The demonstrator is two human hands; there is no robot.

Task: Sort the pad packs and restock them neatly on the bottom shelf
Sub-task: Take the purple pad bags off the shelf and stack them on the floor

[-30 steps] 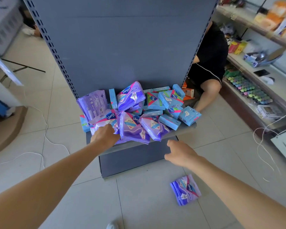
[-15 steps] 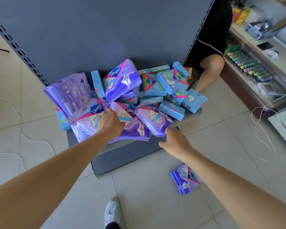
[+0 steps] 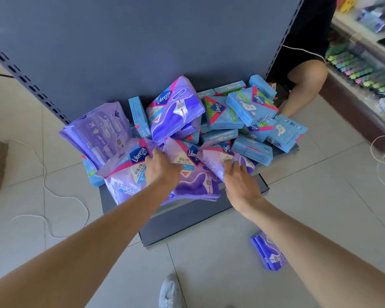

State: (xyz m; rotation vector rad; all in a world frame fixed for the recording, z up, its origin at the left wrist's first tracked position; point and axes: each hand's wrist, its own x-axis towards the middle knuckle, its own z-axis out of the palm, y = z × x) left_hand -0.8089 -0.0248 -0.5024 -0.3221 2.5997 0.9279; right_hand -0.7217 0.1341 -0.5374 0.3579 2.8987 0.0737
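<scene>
**fig.** my left hand [image 3: 162, 167] and right hand [image 3: 240, 181] at the front lip of the dark grey metal bottom shelf [image 3: 209, 210], sorting not yet begun in earnest.

**(a) placement.** the shelf carries one mixed heap. the soft purple plastic pad packs [image 3: 176, 112] lie under and to the left of my fingers. the flat blue rectangular pad packs [image 3: 251, 105] are piled beyond and to the right of my right fingers. i take the purple ones first, probably because they sit on top and overhang the lip, so lifting them out by colour frees the shelf for neat rows.

**(b) fingers.** my left fingers [image 3: 156, 154] are clenched over the top edge of the front purple pack [image 3: 193, 185], grasping it. my right fingers [image 3: 233, 168] lie on the near corner of a crumpled purple pack [image 3: 216, 156]. i cannot tell whether they pinch it or merely press on it.

**(c) look of the packs.** the purple ones are glossy, pillowy and creased, with a pink band and a dark blue brand patch. i judge they will slip and sag when lifted. the blue ones are stiffer and box-like and lie tilted at all angles.

**(d) stray.** one fallen purple pack [image 3: 268, 252] lies on the pale tiled floor [image 3: 209, 263], on the near side of my right fingers and apart from the shelf.
</scene>
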